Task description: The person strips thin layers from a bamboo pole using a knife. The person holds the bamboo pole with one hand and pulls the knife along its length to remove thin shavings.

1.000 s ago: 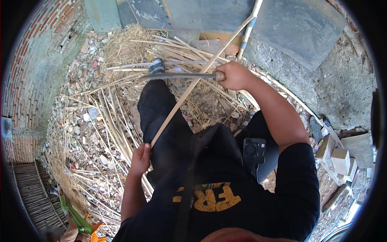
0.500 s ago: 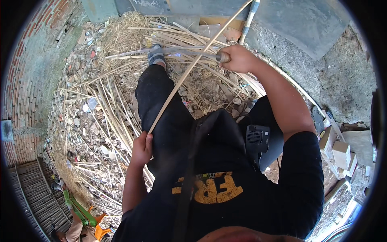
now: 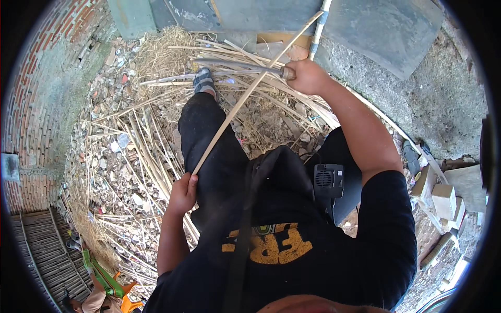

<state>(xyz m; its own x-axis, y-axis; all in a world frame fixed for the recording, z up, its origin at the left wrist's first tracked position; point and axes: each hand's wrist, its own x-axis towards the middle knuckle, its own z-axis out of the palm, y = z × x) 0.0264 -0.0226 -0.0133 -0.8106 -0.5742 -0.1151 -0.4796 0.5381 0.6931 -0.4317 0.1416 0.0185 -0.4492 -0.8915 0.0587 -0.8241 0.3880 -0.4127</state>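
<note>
My left hand (image 3: 183,194) is closed around the near end of a long, thin bamboo strip (image 3: 228,121), beside my left thigh. The strip slants away from me to the upper right, its far end close to a pole. In my right hand (image 3: 308,77) is the round wooden handle of a machete (image 3: 237,64). Its long, dark blade points left and crosses the strip beyond its middle, touching or very close to it. Which edge of the blade meets the strip is too small to tell.
Bamboo strips (image 3: 148,151) lie over rubble on the left and beyond my shoe (image 3: 204,82). Dry shavings (image 3: 159,55) are heaped at the far left. A white-and-blue pole (image 3: 319,32) stands by grey sheets. At the lower left is another person (image 3: 94,300).
The view has shifted slightly, so the background sits lower. The machete blade was blurred and now shows sharper, still across the strip. Both hands keep their grips.
</note>
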